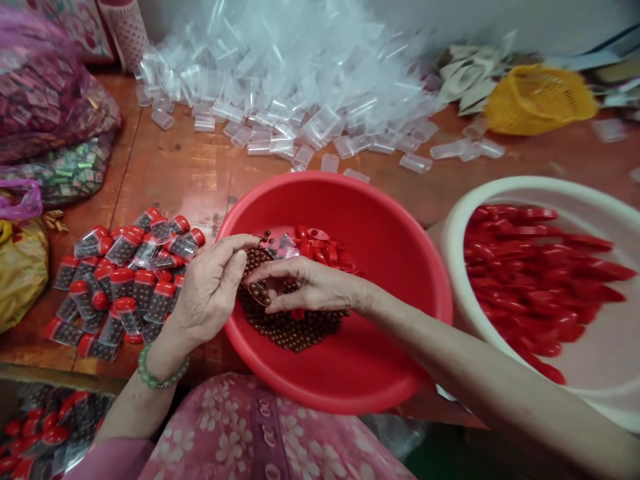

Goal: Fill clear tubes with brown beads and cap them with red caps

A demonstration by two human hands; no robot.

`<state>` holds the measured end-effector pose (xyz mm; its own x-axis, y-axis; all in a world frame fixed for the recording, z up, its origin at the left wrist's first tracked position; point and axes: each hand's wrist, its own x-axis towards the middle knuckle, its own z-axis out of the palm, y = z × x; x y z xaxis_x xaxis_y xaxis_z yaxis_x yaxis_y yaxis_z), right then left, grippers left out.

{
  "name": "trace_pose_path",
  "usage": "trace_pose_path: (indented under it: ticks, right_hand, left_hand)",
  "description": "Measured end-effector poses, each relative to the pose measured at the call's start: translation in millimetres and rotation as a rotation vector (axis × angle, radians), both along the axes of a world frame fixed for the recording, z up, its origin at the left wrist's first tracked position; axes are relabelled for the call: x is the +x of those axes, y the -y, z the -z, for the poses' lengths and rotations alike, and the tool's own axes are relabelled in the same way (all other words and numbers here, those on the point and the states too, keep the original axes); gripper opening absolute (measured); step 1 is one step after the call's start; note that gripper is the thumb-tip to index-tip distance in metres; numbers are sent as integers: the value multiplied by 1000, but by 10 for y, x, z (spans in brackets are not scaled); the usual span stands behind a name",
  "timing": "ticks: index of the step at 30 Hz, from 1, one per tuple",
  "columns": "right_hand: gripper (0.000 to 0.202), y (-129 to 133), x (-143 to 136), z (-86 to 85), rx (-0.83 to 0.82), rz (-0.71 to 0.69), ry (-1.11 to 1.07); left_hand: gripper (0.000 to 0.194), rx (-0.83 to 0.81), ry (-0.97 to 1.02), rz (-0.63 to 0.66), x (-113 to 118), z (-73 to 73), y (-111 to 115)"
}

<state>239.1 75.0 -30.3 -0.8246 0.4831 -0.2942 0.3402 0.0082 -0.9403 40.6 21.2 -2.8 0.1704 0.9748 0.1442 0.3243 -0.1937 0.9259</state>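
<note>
My right hand (295, 283) reaches into the red basin (390, 233), its thumb and fingers pinched round a small clear container (260, 293) with brown beads in it. Close beside it, my left hand (215, 287) is at the basin's left rim, fingers extended over the beads and thumb raised; nothing shows in its grasp. Brown beads (300, 331) lie heaped in the left half of the basin. Red caps (325, 248) are behind the heap.
Filled red-capped containers (123, 283) are piled at the left. Clear tubes (280, 120) spread across the back. A white basin (455, 227) of red pieces (540, 280) stands right, a yellow basket (540, 100) behind it. Stuffed bags (50, 87) sit at the far left.
</note>
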Motion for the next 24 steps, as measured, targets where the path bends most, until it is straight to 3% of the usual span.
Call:
trace_pose_path:
  ticks: [4, 10, 15, 20, 24]
  right_hand:
    - [44, -20, 94, -153, 79, 60, -59]
    - [40, 35, 189, -327, 131, 113, -158]
    - [38, 94, 240, -421, 152, 126, -232]
    - [27, 160, 277, -459, 158, 120, -216]
    - [29, 205, 287, -514, 243, 217, -229]
  left_hand:
    - [44, -305, 292, 219, -55, -38, 106]
    - [67, -418, 357, 393, 44, 60, 86]
    - [62, -413, 443, 333, 226, 64, 111]
    - [48, -336, 353, 269, 283, 7, 184]
    - [43, -347, 378, 262, 305, -27, 197]
